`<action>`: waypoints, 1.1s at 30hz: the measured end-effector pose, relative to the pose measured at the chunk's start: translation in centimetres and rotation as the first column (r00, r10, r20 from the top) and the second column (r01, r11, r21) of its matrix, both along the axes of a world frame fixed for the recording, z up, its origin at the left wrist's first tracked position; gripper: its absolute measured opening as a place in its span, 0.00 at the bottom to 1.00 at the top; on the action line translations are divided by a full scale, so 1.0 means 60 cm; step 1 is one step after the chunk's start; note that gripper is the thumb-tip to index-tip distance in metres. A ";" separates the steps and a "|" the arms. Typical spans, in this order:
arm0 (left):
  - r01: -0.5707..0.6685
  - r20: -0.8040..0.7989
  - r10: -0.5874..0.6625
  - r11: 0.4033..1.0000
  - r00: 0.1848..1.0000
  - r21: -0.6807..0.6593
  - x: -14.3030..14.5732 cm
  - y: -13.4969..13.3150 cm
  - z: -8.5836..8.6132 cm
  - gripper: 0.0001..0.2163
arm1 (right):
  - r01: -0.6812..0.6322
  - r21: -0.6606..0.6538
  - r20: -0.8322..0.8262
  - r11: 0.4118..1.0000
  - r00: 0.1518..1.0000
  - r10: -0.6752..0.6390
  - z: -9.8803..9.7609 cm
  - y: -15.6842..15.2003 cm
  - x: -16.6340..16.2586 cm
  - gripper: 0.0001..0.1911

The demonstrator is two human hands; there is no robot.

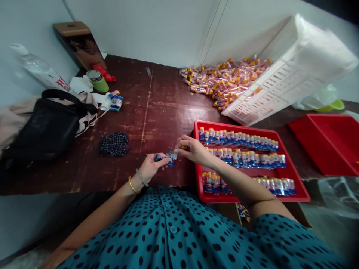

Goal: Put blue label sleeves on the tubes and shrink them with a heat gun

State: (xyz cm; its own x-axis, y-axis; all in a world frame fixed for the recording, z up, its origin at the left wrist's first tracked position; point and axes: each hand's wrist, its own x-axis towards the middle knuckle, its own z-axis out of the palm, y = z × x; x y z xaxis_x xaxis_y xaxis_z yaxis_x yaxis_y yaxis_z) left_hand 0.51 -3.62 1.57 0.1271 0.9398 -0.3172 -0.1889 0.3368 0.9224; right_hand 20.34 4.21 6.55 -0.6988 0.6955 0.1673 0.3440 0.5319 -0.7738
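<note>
My left hand (151, 165) is closed around some small blue printed plastic packets (171, 163), held just above the table in front of my body. Close by on the right, my right hand (188, 148) is bent in a pinch. A small tube with a yellow cap (183, 147) shows between its fingers, most of it hidden. The fingertips of my right hand are at the packets' upper edge; whether they touch it I cannot tell. Beside my right forearm, a red tray (198, 168) holds rows of upright blue packets (246, 157) with yellow tops.
Many yellow-capped tubes (224, 80) lie heaped by the wall, against a tilted white basket (269, 84). Right of the tray sits a red bin (328, 144). On the left are a black bag (47, 130), a dark patterned cloth (113, 144), a green jar (98, 82) and a bottle (42, 69).
</note>
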 end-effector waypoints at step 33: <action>0.140 0.224 -0.110 0.983 0.968 -0.123 0.057 0.000 0.012 0.17 | 0.167 -0.412 -0.286 0.896 0.910 -0.301 -0.009 -0.044 0.039 0.11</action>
State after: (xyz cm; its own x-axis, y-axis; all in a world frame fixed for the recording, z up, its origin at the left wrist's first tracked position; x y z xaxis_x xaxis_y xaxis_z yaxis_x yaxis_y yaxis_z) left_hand 3.93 -3.64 2.27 0.3201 0.8619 -0.3933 -0.3268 0.4901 0.8081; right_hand 22.68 1.56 5.99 -0.4557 0.8882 0.0582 0.1075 0.1198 -0.9870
